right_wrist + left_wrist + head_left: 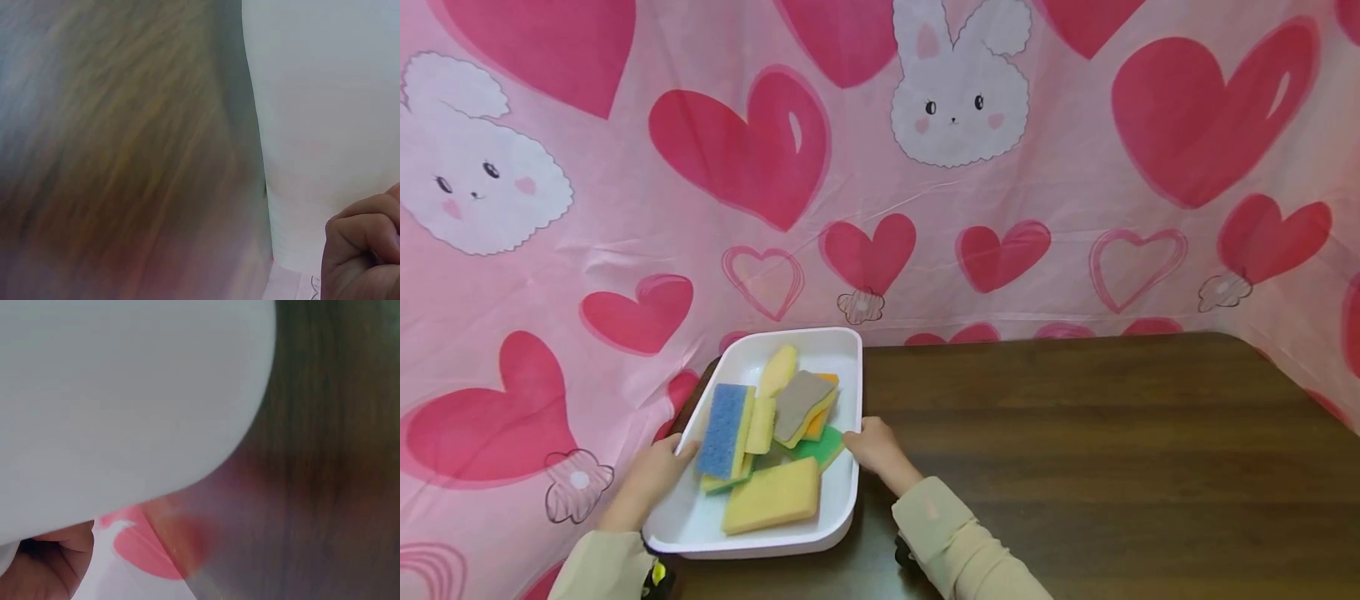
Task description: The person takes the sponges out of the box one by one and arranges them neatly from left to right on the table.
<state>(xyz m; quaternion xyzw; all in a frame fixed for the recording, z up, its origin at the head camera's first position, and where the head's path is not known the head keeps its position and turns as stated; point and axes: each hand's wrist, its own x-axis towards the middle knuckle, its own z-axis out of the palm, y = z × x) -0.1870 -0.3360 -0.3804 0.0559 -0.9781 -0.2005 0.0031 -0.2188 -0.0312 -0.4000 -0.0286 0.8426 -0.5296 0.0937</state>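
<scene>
A white plastic tray (pixel 685 529) is held between my two hands at the left end of the table. My left hand (pixel 651 475) grips its left rim, thumb over the edge. On the opposite side, my right hand (pixel 877 446) holds the right rim with curled fingers, also seen on the hand (pixel 362 244) in the right wrist view. Several sponges lie heaped inside: a blue-and-yellow one (pixel 722 429), a grey-topped one (pixel 802 404), a green one (pixel 826 448) and a plain yellow block (pixel 775 497) in front. The tray's smooth white outside (pixel 125 394) fills much of the left wrist view.
The dark wooden table (pixel 1075 450) stretches away to the right of the tray. A pink curtain (pixel 940 200) with hearts and rabbits hangs behind the table and along its left side, close to my left hand.
</scene>
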